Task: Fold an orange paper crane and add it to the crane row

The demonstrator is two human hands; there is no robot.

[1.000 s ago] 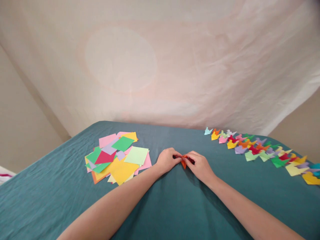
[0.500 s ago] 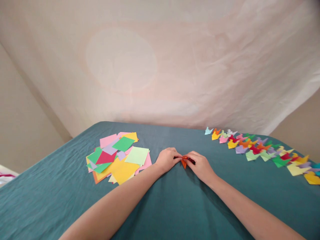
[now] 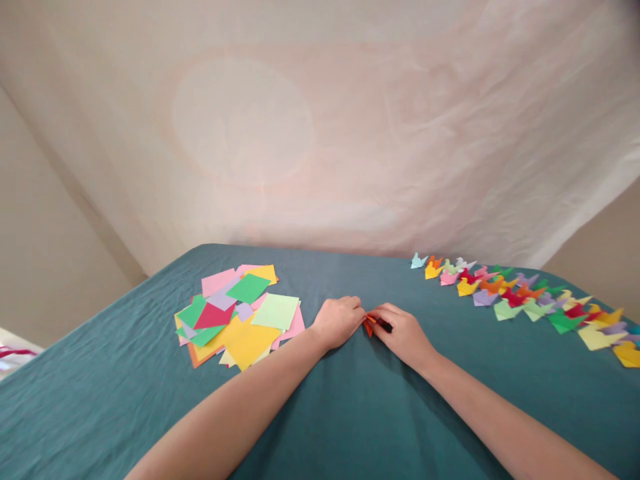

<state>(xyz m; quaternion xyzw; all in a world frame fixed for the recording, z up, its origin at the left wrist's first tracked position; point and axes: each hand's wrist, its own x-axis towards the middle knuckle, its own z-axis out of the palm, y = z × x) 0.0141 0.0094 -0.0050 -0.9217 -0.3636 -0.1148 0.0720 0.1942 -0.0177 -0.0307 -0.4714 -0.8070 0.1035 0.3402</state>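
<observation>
A small folded piece of orange paper [image 3: 369,325] is held between my two hands, just above the middle of the table. My left hand [image 3: 341,321] is closed, its fingertips at the paper's left side. From the right, my right hand [image 3: 400,331] pinches the same paper between thumb and fingers. Much of the folded paper is hidden behind the fingers, so its exact shape is hard to make out.
A loose pile of coloured paper squares [image 3: 253,341] lies left of my hands on the teal cloth [image 3: 320,427]. Several folded paper birds [image 3: 505,310] stand in slanting rows at the right. A pale draped sheet [image 3: 320,133] hangs behind the table.
My left hand's fingers have curled in and cover more of the orange paper's left side. My right hand keeps its pinch nearly in place. The view has shifted very slightly.
</observation>
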